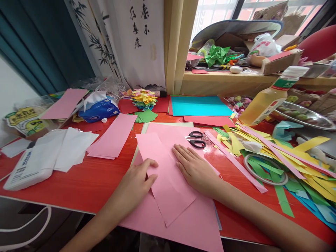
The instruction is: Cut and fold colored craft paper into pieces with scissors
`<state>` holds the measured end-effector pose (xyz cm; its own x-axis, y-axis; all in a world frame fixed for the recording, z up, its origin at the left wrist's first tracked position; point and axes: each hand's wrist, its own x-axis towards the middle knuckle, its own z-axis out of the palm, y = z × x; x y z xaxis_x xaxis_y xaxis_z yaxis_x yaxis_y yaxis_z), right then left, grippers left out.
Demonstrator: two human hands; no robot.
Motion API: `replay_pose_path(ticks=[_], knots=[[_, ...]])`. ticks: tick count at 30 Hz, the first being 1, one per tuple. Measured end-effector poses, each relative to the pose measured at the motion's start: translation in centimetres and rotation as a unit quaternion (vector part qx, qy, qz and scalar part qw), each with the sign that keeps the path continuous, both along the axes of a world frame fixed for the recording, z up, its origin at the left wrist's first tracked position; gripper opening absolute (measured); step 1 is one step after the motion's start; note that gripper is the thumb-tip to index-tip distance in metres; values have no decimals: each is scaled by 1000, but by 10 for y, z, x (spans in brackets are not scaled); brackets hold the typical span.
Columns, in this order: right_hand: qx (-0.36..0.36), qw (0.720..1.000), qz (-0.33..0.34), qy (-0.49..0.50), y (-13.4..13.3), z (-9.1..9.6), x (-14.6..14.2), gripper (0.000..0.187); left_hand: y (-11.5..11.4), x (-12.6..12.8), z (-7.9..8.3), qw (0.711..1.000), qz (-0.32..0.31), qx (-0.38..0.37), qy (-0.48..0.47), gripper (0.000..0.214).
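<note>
A folded-looking pink paper piece (172, 196), two overlapping flaps, lies at an angle over a larger pink sheet (194, 227). My right hand (193, 166) rests flat on the pink piece, fingers stretched out together and pointing up-left. At its left edge is my left hand (140, 178), its thumb and index finger bent and apart, the tips touching the paper; the other fingers are mostly hidden. Just beyond my right hand lie scissors (198, 142) with black handles, their blades partly covered by pink paper.
On the right are paper strips (262, 147), a tape roll (283, 180) and a bottle (265, 99). Pink rectangles (114, 136), a tissue pack (98, 109) and a white power bank-like block (30, 166) lie left. Blue sheets (199, 105) and a folded-paper model (144, 99) are behind.
</note>
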<state>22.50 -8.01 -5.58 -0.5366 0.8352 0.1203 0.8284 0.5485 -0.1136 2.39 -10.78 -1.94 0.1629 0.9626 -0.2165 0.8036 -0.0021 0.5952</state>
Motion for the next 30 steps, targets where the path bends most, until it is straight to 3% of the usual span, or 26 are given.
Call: replay_pose_path(ticks=[7, 14, 21, 30], knots=[[-2, 1000, -12, -8, 3, 3, -2, 49, -13, 9, 3, 999, 4, -34, 11, 26], [7, 999, -23, -25, 3, 3, -3, 49, -16, 15, 6, 996, 24, -75, -41, 28], [-5, 999, -28, -27, 3, 3, -3, 49, -21, 19, -2, 995, 48, -58, -58, 29], [-28, 999, -27, 16, 5, 3, -1, 50, -27, 21, 0, 999, 18, -32, -21, 28]])
